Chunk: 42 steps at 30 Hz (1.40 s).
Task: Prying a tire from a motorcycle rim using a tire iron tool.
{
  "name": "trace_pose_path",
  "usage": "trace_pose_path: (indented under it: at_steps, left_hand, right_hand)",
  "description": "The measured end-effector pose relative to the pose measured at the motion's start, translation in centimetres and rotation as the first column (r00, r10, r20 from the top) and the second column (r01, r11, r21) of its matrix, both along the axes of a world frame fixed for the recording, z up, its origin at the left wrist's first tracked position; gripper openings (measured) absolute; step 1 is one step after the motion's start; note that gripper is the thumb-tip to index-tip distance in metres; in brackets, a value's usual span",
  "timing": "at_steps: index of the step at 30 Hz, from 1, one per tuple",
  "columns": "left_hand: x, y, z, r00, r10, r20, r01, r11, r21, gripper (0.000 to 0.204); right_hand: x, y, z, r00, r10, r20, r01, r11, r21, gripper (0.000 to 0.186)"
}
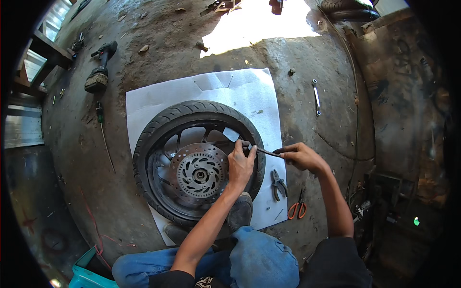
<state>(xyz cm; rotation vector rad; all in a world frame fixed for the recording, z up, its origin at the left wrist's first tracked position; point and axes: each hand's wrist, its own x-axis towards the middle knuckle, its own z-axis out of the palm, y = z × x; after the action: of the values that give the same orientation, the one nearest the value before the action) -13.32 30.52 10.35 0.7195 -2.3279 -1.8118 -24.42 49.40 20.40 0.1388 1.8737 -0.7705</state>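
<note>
A wheel (199,163) lies flat with its drilled brake disc (186,156) facing up, its black tyre (140,163) ringing a dark spoked rim. A thin dark rod (270,152) slants over the right side of the tyre, between the two hands. The left hand (241,165) is over the right part of the wheel, thumb and fingers drawn narrowly together at the rod's near end; whether they grip it or some small piece beside it, I cannot tell. The right hand (303,157), out past the tyre, has its fingers curled closed around the rod's other end.

Under the wheel is a white sheet (259,98), spread on the stained floor (297,115). A dark shoe (239,214) stands close against the wheel's lower right edge. On the sheet's right edge, below the right hand, lie pliers (277,185) with their handles apart, and just beside them, scissors (297,210) with orange handles. Farther up on the right is a spanner (316,97). Left of the sheet, a screwdriver (100,115) with a green handle points its long shaft toward the person, and just above it lies a cordless drill (102,69)
</note>
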Motion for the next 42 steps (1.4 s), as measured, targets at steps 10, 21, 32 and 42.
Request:
trace_pose_path:
  at_steps: [10,21,32,42]
  left_hand:
    - [-1.4,-2.7,0.8,0.920,-0.303,0.250,0.392,0.697,-0.600,0.086]
    - [-0.6,-4.9,-1.0,0.846,-0.445,0.296,0.524,0.585,-0.619,0.095]
    - [-0.3,-4.4,-1.9,0.892,-0.449,0.040,0.394,0.733,-0.554,0.068]
    - [-0.4,-4.3,-1.6,0.914,-0.403,-0.046,0.327,0.797,-0.507,0.047]
  right_hand:
    - [-5.7,-0.4,-1.5,0.980,-0.024,0.200,0.029,0.999,-0.024,0.031]
    - [-5.8,-1.0,-0.3,0.965,0.014,0.263,-0.033,0.997,0.067,0.032]
    - [-7.9,0.5,-4.9,0.891,-0.021,0.454,0.043,0.998,-0.039,0.018]
    - [-4.7,-4.0,-0.4,0.832,-0.209,0.514,0.200,0.977,0.072,0.029]
